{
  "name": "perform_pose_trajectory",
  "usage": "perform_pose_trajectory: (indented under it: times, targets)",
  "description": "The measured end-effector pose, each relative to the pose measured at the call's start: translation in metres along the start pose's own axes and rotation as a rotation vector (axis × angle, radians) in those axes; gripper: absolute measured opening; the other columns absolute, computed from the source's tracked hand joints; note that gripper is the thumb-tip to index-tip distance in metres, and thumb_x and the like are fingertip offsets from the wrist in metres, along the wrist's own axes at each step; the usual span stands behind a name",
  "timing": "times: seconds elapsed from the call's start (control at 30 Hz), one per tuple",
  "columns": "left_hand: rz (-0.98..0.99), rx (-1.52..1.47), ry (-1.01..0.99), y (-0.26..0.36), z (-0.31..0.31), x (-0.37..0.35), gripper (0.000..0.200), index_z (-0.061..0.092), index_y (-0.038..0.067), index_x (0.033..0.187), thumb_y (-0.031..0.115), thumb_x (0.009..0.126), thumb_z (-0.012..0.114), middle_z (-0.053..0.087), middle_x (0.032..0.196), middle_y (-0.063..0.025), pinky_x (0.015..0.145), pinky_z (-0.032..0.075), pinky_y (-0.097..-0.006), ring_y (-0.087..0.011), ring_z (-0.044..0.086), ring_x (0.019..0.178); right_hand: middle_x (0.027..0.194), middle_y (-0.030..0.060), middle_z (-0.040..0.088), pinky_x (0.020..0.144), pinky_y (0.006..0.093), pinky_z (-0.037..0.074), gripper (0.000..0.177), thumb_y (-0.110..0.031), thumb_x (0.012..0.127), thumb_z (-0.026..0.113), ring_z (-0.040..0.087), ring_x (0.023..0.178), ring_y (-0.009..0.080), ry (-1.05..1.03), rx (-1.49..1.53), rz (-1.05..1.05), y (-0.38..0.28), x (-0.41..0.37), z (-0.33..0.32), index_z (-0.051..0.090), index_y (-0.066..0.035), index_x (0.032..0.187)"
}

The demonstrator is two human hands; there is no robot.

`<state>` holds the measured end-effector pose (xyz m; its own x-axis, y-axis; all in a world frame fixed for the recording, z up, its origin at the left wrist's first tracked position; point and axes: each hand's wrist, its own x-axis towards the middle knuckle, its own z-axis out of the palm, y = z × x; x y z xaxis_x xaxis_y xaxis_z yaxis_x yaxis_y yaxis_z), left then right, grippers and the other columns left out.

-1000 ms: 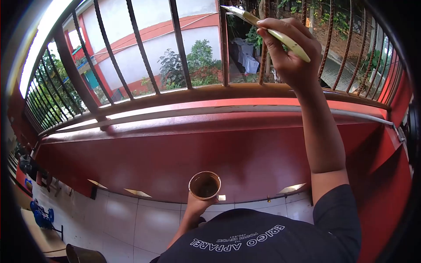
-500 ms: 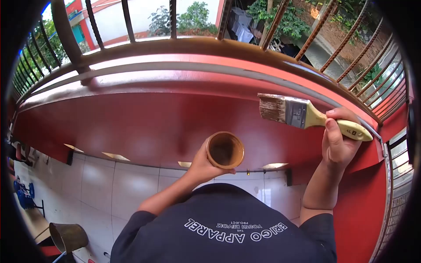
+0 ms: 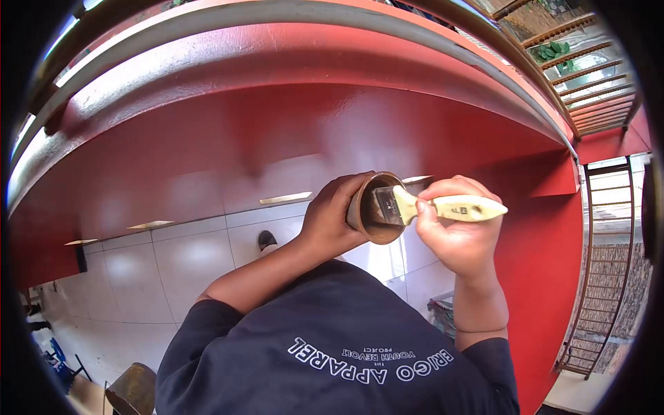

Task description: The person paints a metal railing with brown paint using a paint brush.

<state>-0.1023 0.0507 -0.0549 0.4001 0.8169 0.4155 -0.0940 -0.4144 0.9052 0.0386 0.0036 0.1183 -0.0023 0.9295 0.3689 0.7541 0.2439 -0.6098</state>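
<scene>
My left hand [image 3: 330,214] is wrapped around a brown cup [image 3: 355,211], which is tilted with its mouth toward the right. In my right hand [image 3: 460,225] is a paintbrush [image 3: 477,208], gripped by its pale yellow handle. The brush's metal band sits at the cup's mouth, and its bristles are inside the cup, mostly hidden. Both hands are in front of my dark shirt, close together. Brown colour coats the inside of the cup.
A glossy red wall [image 3: 290,138] curves across the view under a ledge and a grey rail [image 3: 277,14]. Metal bars [image 3: 588,76] stand at upper right. A bucket [image 3: 133,389] is at lower left on the white tiled floor [image 3: 200,252]. A dark shoe [image 3: 266,239] shows below.
The paintbrush in my right hand has moved left and down, and its bristles have entered the cup. My left hand has tilted the cup toward the brush. The view has turned downward and right.
</scene>
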Motion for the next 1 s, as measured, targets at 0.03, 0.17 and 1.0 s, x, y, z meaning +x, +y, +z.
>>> perform_pose_trajectory:
  times: [0.03, 0.17, 1.0]
  targets:
    - [0.019, 0.022, -0.001, -0.001, -0.004, -0.003, 0.083, 0.049, 0.009, 0.132, 0.018, 0.061, 0.091, 0.060, 0.125, -0.0126, 0.093, 0.051, -0.0399, -0.0300, 0.060, 0.113, 0.071, 0.0074, 0.067, 0.058, 0.0277, 0.050, 0.011, 0.003, 0.068, 0.072, 0.064, 0.061, 0.0177, -0.014, 0.009, 0.017, 0.004, -0.002, 0.011, 0.068, -0.001, 0.078]
    - [0.045, 0.076, -0.018, -0.002, -0.011, -0.009, 0.084, 0.049, 0.009, 0.133, 0.019, 0.061, 0.092, 0.060, 0.126, -0.0117, 0.094, 0.050, -0.0401, -0.0304, 0.060, 0.114, 0.071, 0.0071, 0.066, 0.057, 0.0269, 0.049, 0.011, 0.003, 0.068, 0.072, 0.063, 0.063, 0.0136, 0.011, 0.049, 0.108, 0.003, -0.009, 0.027, 0.067, 0.000, 0.078]
    - [-0.296, -0.179, 0.006, 0.025, 0.030, 0.024, 0.092, 0.051, 0.005, 0.133, 0.025, 0.054, 0.095, 0.062, 0.126, -0.0134, 0.099, 0.048, -0.0373, -0.0267, 0.059, 0.118, 0.076, 0.0065, 0.068, 0.078, 0.0371, 0.061, 0.018, 0.000, 0.061, 0.079, 0.072, 0.078, 0.0226, -0.267, -0.054, -0.502, 0.054, -0.008, -0.081, 0.072, -0.007, 0.076]
